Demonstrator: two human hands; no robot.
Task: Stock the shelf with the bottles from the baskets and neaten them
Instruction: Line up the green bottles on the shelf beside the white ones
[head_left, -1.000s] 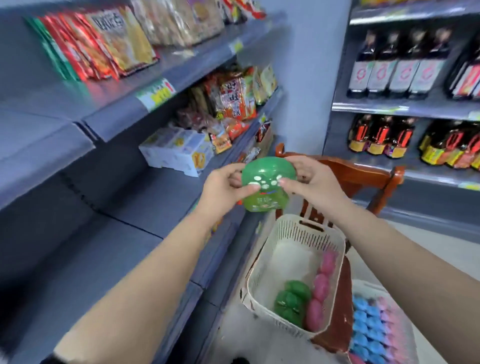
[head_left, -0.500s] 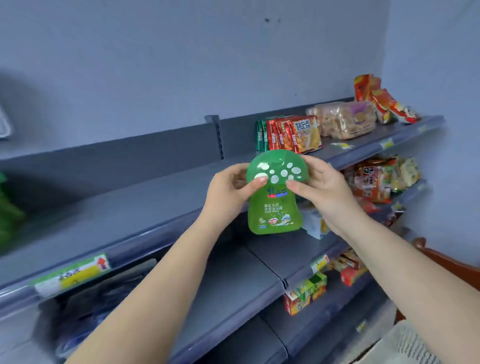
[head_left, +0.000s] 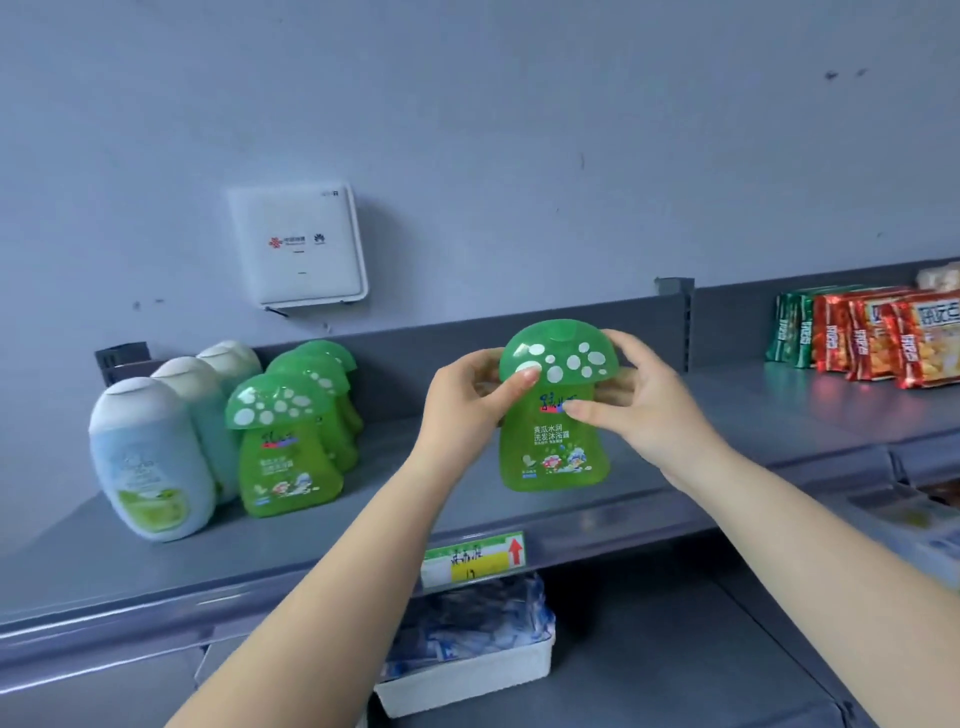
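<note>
A green mushroom-shaped bottle with a white-spotted cap is held upright between both hands over the grey shelf. My left hand pinches it at the neck from the left, and my right hand grips the neck from the right. At the shelf's left stands a row of the same green mushroom bottles. Beside them is a row of pale blue bottles with white caps. The baskets are out of view.
Red and green snack packets stand on the shelf at the right. A white wall box hangs above the shelf. Below, a white tray holds blue-white packets. A yellow price label sits on the shelf's front edge.
The view has swung left from the basket to the top shelf. Both hands have carried the green bottle up and left, level with the rows of bottles.
</note>
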